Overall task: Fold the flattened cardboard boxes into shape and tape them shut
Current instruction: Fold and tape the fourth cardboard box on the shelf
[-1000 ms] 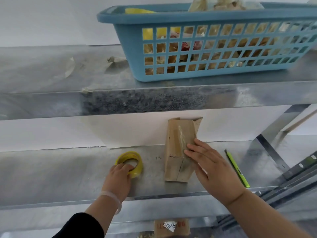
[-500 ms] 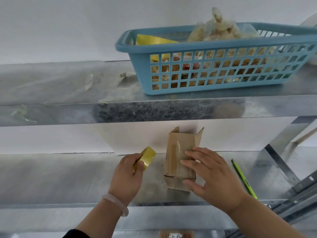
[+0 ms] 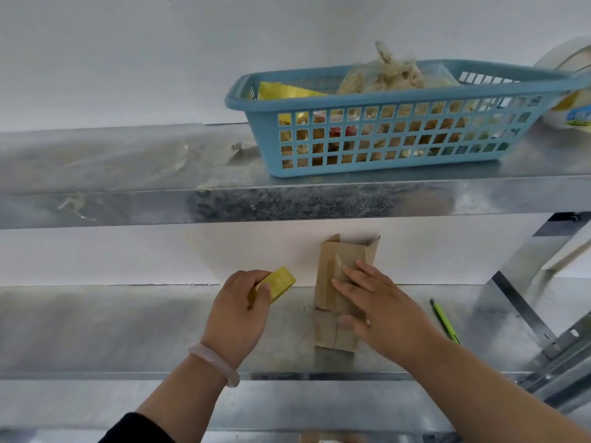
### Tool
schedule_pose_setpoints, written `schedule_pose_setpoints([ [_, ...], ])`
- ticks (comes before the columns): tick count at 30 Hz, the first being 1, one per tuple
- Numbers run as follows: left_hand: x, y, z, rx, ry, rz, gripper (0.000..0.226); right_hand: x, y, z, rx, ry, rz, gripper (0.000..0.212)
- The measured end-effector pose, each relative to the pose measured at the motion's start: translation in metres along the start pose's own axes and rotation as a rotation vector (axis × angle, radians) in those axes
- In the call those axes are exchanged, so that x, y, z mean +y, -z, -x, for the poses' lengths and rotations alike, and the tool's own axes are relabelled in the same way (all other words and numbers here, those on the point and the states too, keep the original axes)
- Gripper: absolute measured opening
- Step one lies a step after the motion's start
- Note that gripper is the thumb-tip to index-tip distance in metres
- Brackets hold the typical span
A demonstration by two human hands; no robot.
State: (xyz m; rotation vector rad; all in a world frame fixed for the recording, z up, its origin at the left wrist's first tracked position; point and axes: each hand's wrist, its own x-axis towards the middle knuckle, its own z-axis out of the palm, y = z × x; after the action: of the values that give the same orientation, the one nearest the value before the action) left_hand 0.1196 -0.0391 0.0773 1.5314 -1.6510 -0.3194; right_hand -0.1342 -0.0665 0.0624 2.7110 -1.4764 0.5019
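- On the upper shelf [image 3: 96,161], toward its right end: a blue basket [image 3: 383,100], well apart from the work below.
- On the lower shelf [image 3: 112,330], near the middle of its front edge: the cardboard box [image 3: 327,270], partly formed, long axis running from the front edge toward the back wall, far flaps standing open.
- Pressed flat on the box's top face, fingers straight and spread: the right hand [image 3: 380,311], pinning the seam.
- Just left of the box, fingers and thumb curled round the yellow tape roll [image 3: 281,282]: the left hand [image 3: 236,314], with the box lying to its right.
- Probably next: roll carried rightward to the seam, tape laid along the box's long axis.
- Right of the box, near the front edge: a green pen [image 3: 446,324], touched by neither hand.
- Against a second ago: roll no longer flat on the shelf under the left fingers but lifted and tilted; against half a second ago, much the same grip; right hand on the box throughout.
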Motion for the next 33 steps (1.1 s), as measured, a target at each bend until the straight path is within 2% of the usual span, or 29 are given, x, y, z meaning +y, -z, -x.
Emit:
schedule_pose_setpoints([
  [3, -0.002, 0.001, 0.005, -0.002, 0.016, -0.004, 0.025, 0.000, 0.002, 0.004, 0.116, 0.040, 0.052, 0.051],
  [5, -0.003, 0.003, 0.006, -0.001, 0.029, -0.006, 0.019, 0.001, 0.003, 0.008, 0.198, 0.058, 0.015, 0.047],
  [8, -0.005, 0.002, 0.008, -0.012, 0.049, -0.025, 0.020, 0.000, -0.001, 0.012, 0.198, 0.094, -0.067, 0.044],
  [12, -0.006, -0.002, 0.009, -0.019, 0.056, -0.049, 0.021, -0.004, -0.011, 0.012, 0.202, 0.179, -0.040, 0.044],
  [18, -0.007, -0.004, 0.010, 0.017, 0.058, -0.065, 0.020, 0.003, -0.012, 0.001, 0.357, 0.176, -0.009, 0.037],
  [23, -0.011, -0.007, 0.013, -0.034, 0.055, -0.063, 0.021, 0.004, -0.027, 0.011, 0.198, 0.125, 0.001, 0.049],
  [30, -0.011, -0.005, 0.015, -0.036, 0.058, -0.049, 0.036, -0.006, -0.011, 0.011, 0.162, 0.136, 0.037, 0.052],
  [33, -0.010, -0.005, 0.015, -0.036, 0.050, -0.050, 0.031, -0.006, -0.011, 0.011, 0.114, 0.116, 0.044, 0.054],
])
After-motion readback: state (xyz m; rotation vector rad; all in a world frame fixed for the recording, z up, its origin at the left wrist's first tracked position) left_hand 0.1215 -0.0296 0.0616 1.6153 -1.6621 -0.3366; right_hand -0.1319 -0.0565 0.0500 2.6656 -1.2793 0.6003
